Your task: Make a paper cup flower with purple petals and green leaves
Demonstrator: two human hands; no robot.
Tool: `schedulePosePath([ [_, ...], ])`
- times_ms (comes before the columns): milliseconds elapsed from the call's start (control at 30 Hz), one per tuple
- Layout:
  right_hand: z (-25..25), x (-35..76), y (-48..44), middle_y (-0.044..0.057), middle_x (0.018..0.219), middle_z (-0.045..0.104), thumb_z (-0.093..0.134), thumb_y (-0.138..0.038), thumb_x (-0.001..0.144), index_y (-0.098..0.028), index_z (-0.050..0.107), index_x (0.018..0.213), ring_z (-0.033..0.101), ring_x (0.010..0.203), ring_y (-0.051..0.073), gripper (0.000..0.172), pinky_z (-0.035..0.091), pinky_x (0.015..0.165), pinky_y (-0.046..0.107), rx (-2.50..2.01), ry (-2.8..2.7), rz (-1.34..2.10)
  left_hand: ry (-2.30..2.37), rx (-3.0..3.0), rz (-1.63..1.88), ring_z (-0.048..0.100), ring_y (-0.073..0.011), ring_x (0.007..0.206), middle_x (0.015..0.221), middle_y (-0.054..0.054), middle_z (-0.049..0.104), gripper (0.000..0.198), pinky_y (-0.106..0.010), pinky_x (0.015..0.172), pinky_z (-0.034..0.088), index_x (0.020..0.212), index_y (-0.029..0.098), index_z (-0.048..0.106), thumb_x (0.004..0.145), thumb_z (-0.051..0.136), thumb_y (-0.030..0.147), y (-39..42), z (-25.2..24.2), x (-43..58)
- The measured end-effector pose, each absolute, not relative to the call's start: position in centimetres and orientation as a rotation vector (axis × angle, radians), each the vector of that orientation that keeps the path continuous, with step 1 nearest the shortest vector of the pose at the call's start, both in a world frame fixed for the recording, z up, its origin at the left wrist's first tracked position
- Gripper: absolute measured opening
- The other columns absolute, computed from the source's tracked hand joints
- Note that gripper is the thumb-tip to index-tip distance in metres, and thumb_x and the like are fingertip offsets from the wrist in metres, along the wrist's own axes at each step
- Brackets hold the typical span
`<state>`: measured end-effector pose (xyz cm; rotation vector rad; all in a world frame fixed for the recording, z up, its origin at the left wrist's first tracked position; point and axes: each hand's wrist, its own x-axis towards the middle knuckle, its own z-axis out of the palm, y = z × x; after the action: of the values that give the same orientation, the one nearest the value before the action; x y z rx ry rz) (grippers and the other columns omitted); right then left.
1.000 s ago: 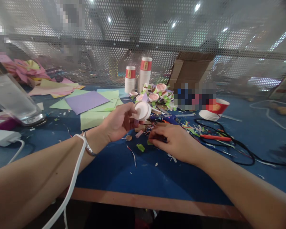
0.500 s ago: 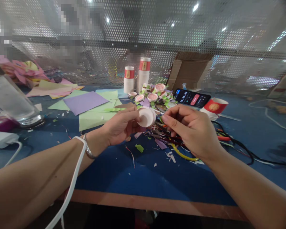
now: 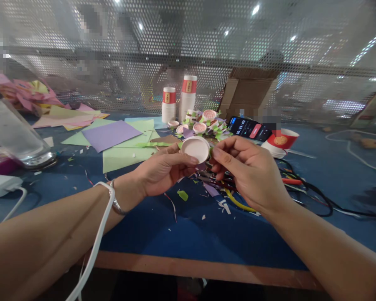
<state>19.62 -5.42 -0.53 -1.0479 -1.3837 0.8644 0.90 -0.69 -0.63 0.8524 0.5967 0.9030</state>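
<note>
My left hand [image 3: 163, 171] grips a shallow white paper cup bottom [image 3: 194, 150] by its lower left edge, its round inside facing me. Its thumb lies on the front and the fingers are behind. At the cup bottom's right rim, my right hand [image 3: 244, 167] has thumb and forefinger pinched around a small green paper piece [image 3: 210, 151], mostly hidden by the fingertips. Just beyond both hands lies a heap of similar cup bottoms [image 3: 200, 128] with green and purple paper bits stuck on them.
Two stacks of paper cups [image 3: 188, 96] stand at the back. Coloured paper sheets [image 3: 113, 133] lie left, near a glass of water [image 3: 21, 133]. On the right are a phone [image 3: 249, 128], a red-and-white cup [image 3: 282, 140] and black cables [image 3: 316, 196]. Paper scraps litter the blue table.
The cup bottom has turned to face me more squarely and shifted slightly right. My left thumb now lies lower on it, and my right fingertips have come to its rim.
</note>
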Motion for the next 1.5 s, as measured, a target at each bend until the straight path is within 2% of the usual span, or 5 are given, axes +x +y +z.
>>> schedulePosePath([
  [167, -0.41, 19.41, -5.45, -0.002, 0.068, 0.064, 0.081, -0.041, 0.085, -0.022, 0.067, 0.087, 0.066, 0.06, 0.013, 0.023, 0.055, 0.048, 0.021, -1.067, -1.377, 0.864, 0.512, 0.86, 0.856, 0.072, -0.0118, 0.076, 0.088, -0.004, 0.076, 0.025, -0.023, 0.073, 0.057, 0.094, 0.011, 0.073, 0.074, 0.074, -0.003, -0.78, -0.72, 0.83],
  [867, -0.33, 19.22, -6.01, -0.003, 0.065, 0.063, 0.077, -0.033, 0.091, -0.022, 0.068, 0.085, 0.061, 0.055, 0.01, 0.015, 0.054, 0.049, 0.019, -0.991, -1.362, 0.946, 0.491, 0.97, 0.825, 0.071, -0.014, 0.083, 0.088, -0.006, 0.077, 0.024, -0.027, 0.086, 0.054, 0.089, 0.009, 0.078, 0.067, 0.085, 0.003, -0.66, -1.32, 0.69],
  [1133, -0.31, 19.18, -6.05, -0.002, 0.065, 0.065, 0.078, -0.035, 0.091, -0.02, 0.069, 0.085, 0.062, 0.056, 0.009, 0.018, 0.054, 0.049, 0.018, -0.952, -1.381, 0.955, 0.505, 1.005, 0.813, 0.068, -0.0124, 0.08, 0.084, -0.004, 0.076, 0.026, -0.025, 0.081, 0.053, 0.086, 0.009, 0.078, 0.063, 0.089, 0.004, -0.56, -1.25, 0.59],
  [1333, -0.42, 19.4, -6.17, -0.002, 0.064, 0.066, 0.076, -0.034, 0.093, -0.021, 0.07, 0.087, 0.061, 0.056, 0.009, 0.015, 0.055, 0.049, 0.017, -0.972, -1.383, 0.977, 0.484, 1.011, 0.814, 0.069, -0.0132, 0.081, 0.086, -0.005, 0.076, 0.024, -0.027, 0.085, 0.053, 0.087, 0.01, 0.079, 0.065, 0.088, 0.006, -0.45, -1.21, 0.55],
  [1500, -0.3, 19.24, -6.02, -0.003, 0.066, 0.065, 0.079, -0.038, 0.09, -0.022, 0.069, 0.087, 0.06, 0.053, 0.009, 0.019, 0.054, 0.048, 0.019, -0.976, -1.395, 0.988, 0.495, 1.004, 0.807, 0.068, -0.0119, 0.077, 0.083, -0.004, 0.076, 0.024, -0.024, 0.078, 0.053, 0.087, 0.011, 0.078, 0.065, 0.087, 0.005, -0.46, -1.14, 0.6],
])
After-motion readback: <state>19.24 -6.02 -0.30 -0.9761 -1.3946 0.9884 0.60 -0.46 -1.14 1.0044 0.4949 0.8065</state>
